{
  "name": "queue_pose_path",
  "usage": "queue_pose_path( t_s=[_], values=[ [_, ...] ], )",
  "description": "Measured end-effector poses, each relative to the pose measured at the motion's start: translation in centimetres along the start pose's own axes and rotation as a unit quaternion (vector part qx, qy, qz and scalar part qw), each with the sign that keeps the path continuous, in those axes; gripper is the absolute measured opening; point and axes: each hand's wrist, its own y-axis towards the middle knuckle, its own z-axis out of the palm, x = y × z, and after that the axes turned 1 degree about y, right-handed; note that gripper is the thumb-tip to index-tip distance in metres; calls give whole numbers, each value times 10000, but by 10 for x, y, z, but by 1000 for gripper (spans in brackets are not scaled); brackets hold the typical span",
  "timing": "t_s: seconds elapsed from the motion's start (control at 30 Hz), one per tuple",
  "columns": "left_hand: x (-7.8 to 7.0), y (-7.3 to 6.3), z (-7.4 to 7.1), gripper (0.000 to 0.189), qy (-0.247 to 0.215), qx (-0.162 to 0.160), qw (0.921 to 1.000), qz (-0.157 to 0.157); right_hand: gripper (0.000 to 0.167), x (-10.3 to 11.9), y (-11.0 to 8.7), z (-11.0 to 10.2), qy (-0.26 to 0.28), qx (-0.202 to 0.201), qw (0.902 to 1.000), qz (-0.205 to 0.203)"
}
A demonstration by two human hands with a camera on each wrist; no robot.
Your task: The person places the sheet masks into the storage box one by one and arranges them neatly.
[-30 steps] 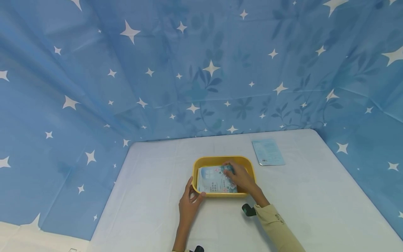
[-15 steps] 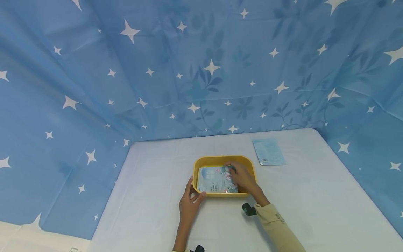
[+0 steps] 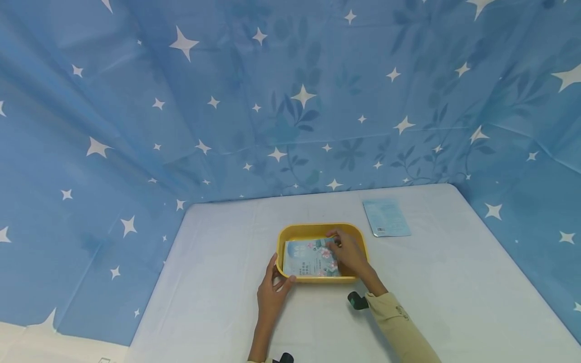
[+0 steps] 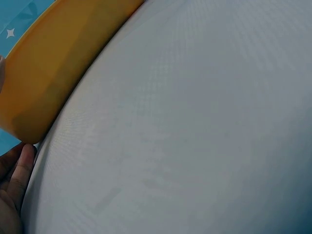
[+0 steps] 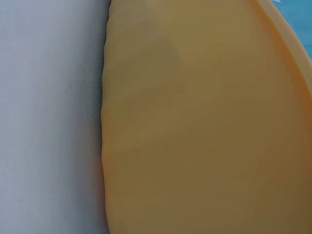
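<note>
A yellow plastic box with rounded corners sits on the white table. Inside lie flat pale-blue packets printed with pink flowers, apparently stacked. At the box's near-left corner my left hand holds on, thumb at the front and fingers along the left side. In the left wrist view, its fingers touch the box's lower corner. My right hand reaches over the front rim and pinches the top packet near its far right corner; its fingertips are partly hidden. Only the box's outer wall fills the right wrist view.
Another flat light-blue packet lies on the table, behind and right of the box. A blue curtain with white stars hangs around the table's back and sides. Dark wrist cameras sit at both wrists.
My right hand has shifted slightly right, uncovering more of the top packet's flower print. The left hand and the box have stayed in place.
</note>
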Motion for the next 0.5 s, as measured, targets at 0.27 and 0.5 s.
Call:
queue_pose_path(
  t_s=[0.27, 0.5],
  values=[
    [0, 2, 0, 80, 64, -3, 9999, -89, 14, 2, 0, 1, -291, -316, 9991, -10],
    [-1, 1, 0, 80, 29, 21, 9999, -122, 14, 2, 0, 0, -534, -352, 9979, -71]
  ],
)
